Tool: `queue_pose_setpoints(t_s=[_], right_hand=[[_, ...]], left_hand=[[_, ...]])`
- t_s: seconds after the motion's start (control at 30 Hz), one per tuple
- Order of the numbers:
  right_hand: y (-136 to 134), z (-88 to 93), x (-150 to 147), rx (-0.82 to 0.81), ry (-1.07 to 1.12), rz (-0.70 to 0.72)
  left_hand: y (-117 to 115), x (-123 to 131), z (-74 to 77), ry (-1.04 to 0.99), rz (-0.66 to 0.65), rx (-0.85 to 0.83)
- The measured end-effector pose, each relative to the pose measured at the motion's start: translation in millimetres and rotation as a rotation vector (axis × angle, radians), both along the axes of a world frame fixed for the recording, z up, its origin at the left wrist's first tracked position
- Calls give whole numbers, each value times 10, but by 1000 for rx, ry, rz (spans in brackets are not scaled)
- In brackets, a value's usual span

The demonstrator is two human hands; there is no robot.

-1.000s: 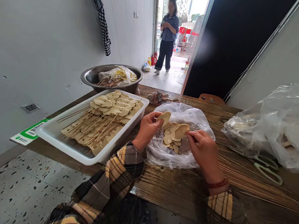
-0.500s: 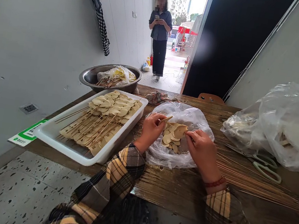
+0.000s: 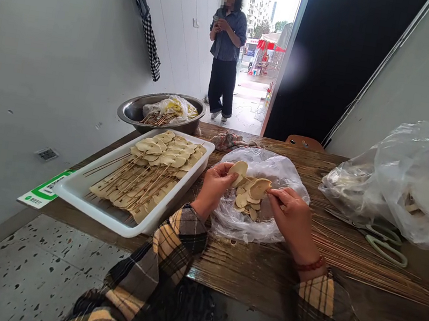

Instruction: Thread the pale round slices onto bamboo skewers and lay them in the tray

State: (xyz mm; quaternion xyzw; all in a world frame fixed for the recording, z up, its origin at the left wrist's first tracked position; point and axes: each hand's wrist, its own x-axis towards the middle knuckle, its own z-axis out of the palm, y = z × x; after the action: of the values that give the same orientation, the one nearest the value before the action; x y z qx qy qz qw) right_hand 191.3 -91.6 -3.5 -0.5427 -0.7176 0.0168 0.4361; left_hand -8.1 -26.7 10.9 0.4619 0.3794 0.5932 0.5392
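I observe the left hand [image 3: 214,187] pinching a pale slice [image 3: 239,170] above the plastic bag [image 3: 291,174], the right hand [image 3: 293,216] gripping a second slice [image 3: 259,188]. Leftward, a narrow gap separates bag from tray [image 3: 125,230]; bare table [image 3: 238,265] fronts the bag to the near edge.

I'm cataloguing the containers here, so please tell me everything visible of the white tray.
The white tray is shallow, rectangular and plastic-looking, with rounded corners. It sits upright on the dark wooden table, towards the left, set at a slant. Rows of pale, flat slices on thin sticks cover much of its floor. A metal basin stands just beyond its far end. Whether the left sleeve touches its side is unclear.
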Motion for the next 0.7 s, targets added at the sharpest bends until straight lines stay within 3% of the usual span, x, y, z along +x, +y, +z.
queue_pose_setpoints(t_s=[0.2,0.7], right_hand=[[5,1,11,3,50,20],[26,-38,10,27,102,41]], left_hand=[[-21,-14,46,-158,-80,-76],[-14,11,-10,-199,-114,-65]])
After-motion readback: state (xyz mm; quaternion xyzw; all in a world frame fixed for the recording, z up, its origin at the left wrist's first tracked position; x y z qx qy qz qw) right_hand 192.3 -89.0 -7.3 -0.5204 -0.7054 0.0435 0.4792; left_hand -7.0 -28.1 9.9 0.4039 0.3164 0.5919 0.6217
